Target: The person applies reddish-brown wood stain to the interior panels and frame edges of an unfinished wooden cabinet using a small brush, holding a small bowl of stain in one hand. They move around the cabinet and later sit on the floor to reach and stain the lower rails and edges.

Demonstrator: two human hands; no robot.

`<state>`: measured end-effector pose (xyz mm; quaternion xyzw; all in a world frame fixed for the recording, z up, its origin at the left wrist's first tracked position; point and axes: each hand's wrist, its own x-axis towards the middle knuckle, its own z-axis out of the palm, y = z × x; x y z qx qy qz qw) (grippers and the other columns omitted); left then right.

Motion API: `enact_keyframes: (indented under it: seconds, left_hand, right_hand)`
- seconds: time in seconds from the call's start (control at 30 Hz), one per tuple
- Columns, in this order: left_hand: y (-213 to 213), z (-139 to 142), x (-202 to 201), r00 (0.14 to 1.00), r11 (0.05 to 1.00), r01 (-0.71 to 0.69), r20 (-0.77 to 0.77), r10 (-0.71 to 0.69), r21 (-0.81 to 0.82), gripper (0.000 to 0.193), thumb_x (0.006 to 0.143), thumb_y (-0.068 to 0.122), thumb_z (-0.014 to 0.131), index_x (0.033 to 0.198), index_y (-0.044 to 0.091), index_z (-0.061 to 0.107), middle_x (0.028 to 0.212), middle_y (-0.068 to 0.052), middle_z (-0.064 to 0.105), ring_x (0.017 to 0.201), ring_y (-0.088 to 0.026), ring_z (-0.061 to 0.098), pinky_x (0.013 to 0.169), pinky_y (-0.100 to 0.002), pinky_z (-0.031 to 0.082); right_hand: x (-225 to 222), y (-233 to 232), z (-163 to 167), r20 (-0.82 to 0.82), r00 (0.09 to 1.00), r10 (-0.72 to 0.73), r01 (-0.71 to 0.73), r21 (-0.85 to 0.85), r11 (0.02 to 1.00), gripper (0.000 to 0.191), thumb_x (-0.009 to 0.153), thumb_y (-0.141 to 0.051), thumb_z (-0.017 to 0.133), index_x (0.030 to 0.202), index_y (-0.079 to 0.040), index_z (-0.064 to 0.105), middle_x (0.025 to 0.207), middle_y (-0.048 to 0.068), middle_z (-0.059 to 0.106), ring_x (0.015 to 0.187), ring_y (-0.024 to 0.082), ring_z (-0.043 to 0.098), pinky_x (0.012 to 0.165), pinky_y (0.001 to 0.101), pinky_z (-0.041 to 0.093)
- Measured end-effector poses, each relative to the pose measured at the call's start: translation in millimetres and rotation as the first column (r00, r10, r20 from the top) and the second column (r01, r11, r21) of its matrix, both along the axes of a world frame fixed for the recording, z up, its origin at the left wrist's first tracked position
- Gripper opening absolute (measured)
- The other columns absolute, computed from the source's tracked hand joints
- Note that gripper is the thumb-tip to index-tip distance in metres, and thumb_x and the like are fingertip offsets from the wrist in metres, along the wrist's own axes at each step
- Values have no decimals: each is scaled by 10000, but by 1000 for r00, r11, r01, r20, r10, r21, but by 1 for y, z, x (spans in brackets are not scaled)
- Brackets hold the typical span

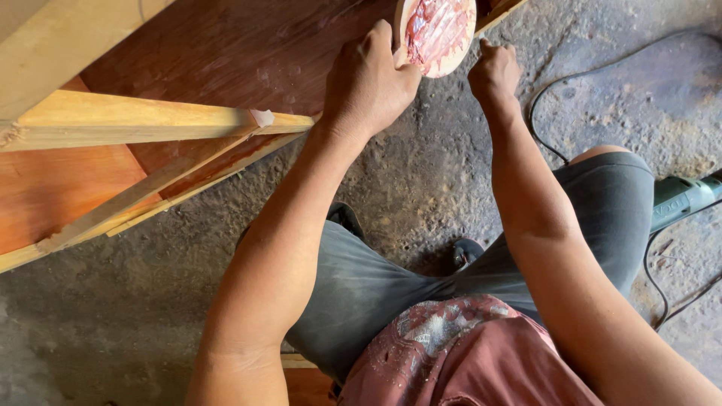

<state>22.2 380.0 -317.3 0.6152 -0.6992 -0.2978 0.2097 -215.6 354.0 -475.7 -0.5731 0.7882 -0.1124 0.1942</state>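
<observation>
Round wooden disc (438,31), its face smeared with reddish paste, sits at the edge of the reddish plywood panel (226,53). Left hand (370,83) is clamped on the disc's left rim; right hand (492,71) is curled just right of it, grip unclear. Judging by this, the disc is being positioned; steady two-sided support seems needed next.

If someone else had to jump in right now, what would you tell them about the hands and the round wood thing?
Left hand: gripping the left edge of the round wooden disc, fingers curled on its rim.
Right hand: closed at the disc's right edge; whether it grips the disc is hard to tell.
The disc's face is smeared with reddish paste and sits at the edge of the reddish plywood panel, which has pale wooden battens.
A green power tool lies on the concrete floor, untouched.
</observation>
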Motion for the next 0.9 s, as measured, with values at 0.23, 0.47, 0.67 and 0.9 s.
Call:
enact_keyframes:
  seconds: [0.23,0.47,0.67,0.9]
  left_hand:
    - [0,-1,-7,999,990,9,37,-4,-144,237,798,197,688,889,11,573,875,-279,709,851,-495,687,764,-563,545]
    - [-2,-5,-8,999,996,25,26,-23,-87,237,817,214,682,888,14,577,889,-273,714,881,-475,695,803,-550,551]
    - [-4,3,-19,1000,993,30,4,-30,-110,231,798,200,693,873,6,591,860,-268,715,834,-454,712,748,-528,565]
    - [1,14,-36,990,992,125,-61,-127,-35,267,854,250,757,908,16,642,856,-216,739,808,-392,751,670,-472,582]
  right_hand:
    - [-20,-3,9,57,994,97,-100,65,993,426,993,-67,502,1300,-241,741,1222,221,703,1114,397,682,952,452,540]
    - [-3,-4,-9,-113,978,177,-177,8,984,358,806,-47,588,1078,-151,796,1181,309,655,971,460,667,862,579,464]
    - [-10,-9,15,134,985,105,-99,-51,994,439,862,-79,529,1195,-232,771,1080,260,726,962,406,712,852,473,548]
    - [-9,-2,37,211,962,171,-150,-112,982,281,893,-314,701,932,-44,768,919,277,690,901,470,678,742,526,544]
